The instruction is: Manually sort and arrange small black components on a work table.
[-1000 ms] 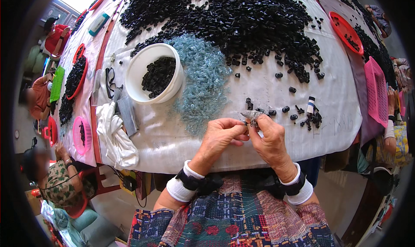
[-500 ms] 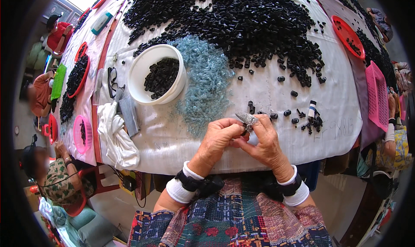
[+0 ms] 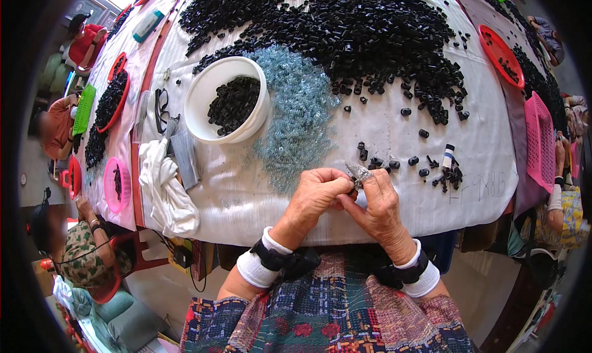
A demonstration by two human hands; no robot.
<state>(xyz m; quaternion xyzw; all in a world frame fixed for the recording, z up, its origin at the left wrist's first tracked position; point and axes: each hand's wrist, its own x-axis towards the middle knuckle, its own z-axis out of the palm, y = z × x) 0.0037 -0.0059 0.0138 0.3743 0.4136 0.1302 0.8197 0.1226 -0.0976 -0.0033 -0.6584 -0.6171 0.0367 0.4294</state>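
Observation:
Close to the table's near edge, my hands meet over the white cloth. My left hand (image 3: pixel 313 199) is closed, thumb and forefinger pinching a small black piece (image 3: pixel 353 193), mostly hidden by the fingers. A pointed, speckled silver-grey tool (image 3: pixel 359 171) is in my right hand (image 3: pixel 381 208), its tip pointing up and left over the left fingertips. Just beyond lie a few loose black plastic pieces (image 3: pixel 375 161). Left of these spreads a heap of clear bluish, coil-like small parts (image 3: pixel 297 103). A white tub (image 3: pixel 263 109) holding black parts stands beside that heap.
A huge pile of black pieces (image 3: pixel 370 32) covers the far table. On the right are a small white bottle (image 3: pixel 448 157) and black bits (image 3: pixel 453 179). Eyeglasses (image 3: pixel 161 109) and white cloth gloves (image 3: pixel 161 186) lie left. Other people sit at neighbouring tables on both sides.
The view has shifted slightly. My hands stay together with almost the same grip, and another black piece or two now shows just beyond the right fingers.

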